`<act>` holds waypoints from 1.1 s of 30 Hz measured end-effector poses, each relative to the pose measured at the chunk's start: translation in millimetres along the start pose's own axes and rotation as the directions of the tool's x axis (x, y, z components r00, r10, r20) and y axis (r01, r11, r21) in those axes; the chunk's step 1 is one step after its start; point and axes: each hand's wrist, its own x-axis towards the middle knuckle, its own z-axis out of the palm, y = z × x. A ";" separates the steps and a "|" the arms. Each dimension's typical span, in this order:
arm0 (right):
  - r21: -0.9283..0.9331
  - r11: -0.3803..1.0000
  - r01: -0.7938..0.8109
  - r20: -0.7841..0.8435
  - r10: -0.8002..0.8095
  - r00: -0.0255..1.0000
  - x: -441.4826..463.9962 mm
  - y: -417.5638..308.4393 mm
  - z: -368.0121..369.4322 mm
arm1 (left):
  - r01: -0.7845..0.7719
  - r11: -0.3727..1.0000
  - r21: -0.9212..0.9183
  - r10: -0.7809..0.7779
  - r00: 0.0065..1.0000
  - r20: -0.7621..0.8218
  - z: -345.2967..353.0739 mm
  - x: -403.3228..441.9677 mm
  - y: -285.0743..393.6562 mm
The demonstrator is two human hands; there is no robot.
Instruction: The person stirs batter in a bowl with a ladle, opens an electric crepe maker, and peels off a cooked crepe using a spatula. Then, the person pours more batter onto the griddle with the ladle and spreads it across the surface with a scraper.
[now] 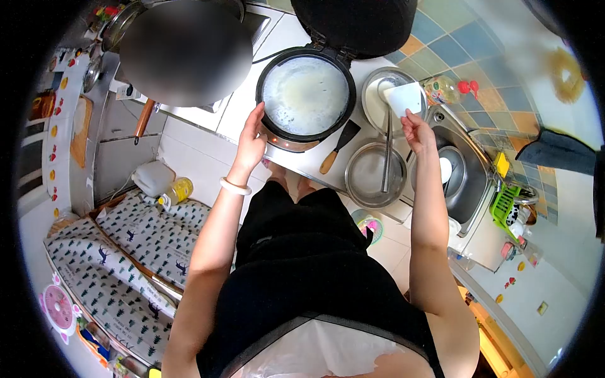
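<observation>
My right hand [417,131] pinches a white flat scraper [404,99] by its lower edge, over a steel bowl [367,101] that holds pale batter. My left hand [252,140] has its fingers stretched out beside the left rim of a round black electric griddle [260,94]; whether it touches the rim I cannot tell. A thin, pale layer of batter [306,94] covers the griddle plate, and the griddle's lid [356,25] stands open behind it. A long-handled ladle [387,154] rests with its handle across a second steel bowl [362,179].
A spatula [340,146] with a wooden handle lies at the counter's front edge. On the right is a sink [471,201] with dishes, then a green rack [502,205]. A wooden-handled pan [145,120] is at the left. An oil bottle [178,191] stands lower left.
</observation>
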 end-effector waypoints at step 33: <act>-0.779 0.412 0.473 0.617 0.369 0.695 78.2 102.5 209.8 | -0.010 0.996 0.090 0.015 0.999 -0.049 -39.8 -9.3 -26.0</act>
